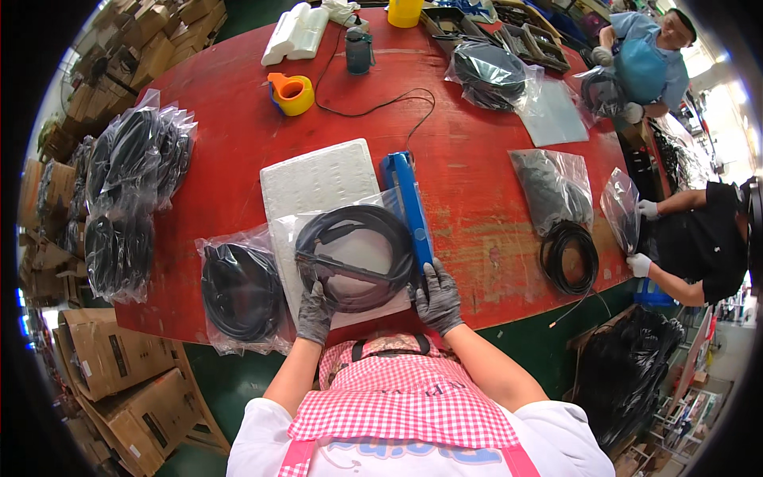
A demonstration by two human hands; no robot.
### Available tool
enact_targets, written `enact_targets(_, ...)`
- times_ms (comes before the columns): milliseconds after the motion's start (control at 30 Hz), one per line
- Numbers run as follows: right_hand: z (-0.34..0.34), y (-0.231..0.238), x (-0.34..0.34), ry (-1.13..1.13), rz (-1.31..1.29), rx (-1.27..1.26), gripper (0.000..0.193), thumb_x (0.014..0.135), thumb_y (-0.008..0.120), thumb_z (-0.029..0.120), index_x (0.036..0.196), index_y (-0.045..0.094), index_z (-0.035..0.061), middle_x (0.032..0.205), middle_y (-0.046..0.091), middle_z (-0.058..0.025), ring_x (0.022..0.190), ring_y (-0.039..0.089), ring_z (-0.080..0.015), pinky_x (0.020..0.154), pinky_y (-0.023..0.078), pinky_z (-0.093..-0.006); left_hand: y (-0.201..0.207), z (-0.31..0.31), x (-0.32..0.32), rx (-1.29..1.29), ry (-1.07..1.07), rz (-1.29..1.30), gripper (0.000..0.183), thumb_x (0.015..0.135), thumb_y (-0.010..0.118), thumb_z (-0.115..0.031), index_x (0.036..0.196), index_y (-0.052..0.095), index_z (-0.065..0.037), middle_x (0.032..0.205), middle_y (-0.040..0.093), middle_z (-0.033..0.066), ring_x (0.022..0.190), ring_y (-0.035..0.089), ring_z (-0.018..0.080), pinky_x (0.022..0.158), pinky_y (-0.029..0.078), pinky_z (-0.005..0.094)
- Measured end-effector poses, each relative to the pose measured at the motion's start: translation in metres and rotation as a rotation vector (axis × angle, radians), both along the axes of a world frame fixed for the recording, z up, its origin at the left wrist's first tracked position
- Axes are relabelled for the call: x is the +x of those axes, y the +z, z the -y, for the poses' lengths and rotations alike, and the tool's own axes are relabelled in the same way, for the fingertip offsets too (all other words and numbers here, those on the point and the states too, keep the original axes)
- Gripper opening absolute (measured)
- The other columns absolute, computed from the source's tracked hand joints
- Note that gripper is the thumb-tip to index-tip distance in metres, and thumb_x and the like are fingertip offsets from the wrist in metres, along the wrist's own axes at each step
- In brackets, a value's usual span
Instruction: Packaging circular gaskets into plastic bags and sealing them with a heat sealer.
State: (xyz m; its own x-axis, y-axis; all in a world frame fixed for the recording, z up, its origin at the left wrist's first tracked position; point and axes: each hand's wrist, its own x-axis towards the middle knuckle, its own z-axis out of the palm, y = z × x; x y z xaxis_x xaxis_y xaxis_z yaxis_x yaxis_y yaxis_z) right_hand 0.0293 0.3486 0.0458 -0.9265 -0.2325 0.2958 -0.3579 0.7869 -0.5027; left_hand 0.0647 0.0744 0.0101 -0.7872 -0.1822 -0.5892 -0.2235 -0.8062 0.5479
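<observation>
A clear plastic bag [291, 256] with a coiled black cable [395, 238] inside lies on a white foam board [322, 179]. My left hand [314, 316], in a dark grey glove, grips the bag's near left edge. Along the bag's right side stands a long blue bar-shaped sealer [411, 208], its cord running off the far end. My right hand [438, 300], gloved alike, rests its stretched fingers at the sealer's near end, the thumb spread towards the bag's edge. Left of the board lies another bagged cable coil [241, 292].
Stacked bagged cables [131, 191] fill the table's left side. Farther off are an orange-and-yellow tape dispenser [292, 95] and a dark bottle [359, 52]. At right lie a loose cable coil [569, 257] and empty bags [554, 187]. Two people work at the right edge.
</observation>
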Motion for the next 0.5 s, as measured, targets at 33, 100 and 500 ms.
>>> enact_targets(33,0.000,0.000,0.000,-0.002,0.012,-0.004,0.054,0.073,0.059,0.019,0.121,0.042,-0.0009,0.119,0.043,-0.0259,0.100,0.048,-0.0396,0.086,0.038,-0.0453,0.005,-0.002,0.004,0.022,-0.044,0.075,0.034,0.078,0.065,-0.020,0.108,0.049,-0.016,0.094,0.054,-0.0014,0.085,0.053,0.0150,0.068,0.047,0.0319)
enact_targets(100,0.000,0.001,-0.001,0.005,0.017,-0.007,0.055,0.072,0.059,0.018,0.121,0.041,-0.0008,0.119,0.042,-0.0258,0.101,0.048,-0.0397,0.086,0.038,-0.0454,0.013,-0.007,0.017,0.068,-0.132,0.225,0.038,0.076,0.066,-0.023,0.108,0.047,-0.017,0.094,0.053,-0.0014,0.085,0.053,0.0159,0.070,0.047,0.0350)
enact_targets(500,-0.002,-0.003,0.000,0.023,0.062,0.053,0.057,0.071,0.054,0.016,0.125,0.038,0.0022,0.124,0.039,-0.0239,0.108,0.044,-0.0382,0.090,0.036,-0.0442,0.011,-0.047,0.030,0.057,0.140,0.310,0.034,0.072,0.069,-0.012,0.102,0.054,-0.017,0.086,0.058,-0.0030,0.077,0.055,0.0121,0.068,0.047,0.0280)
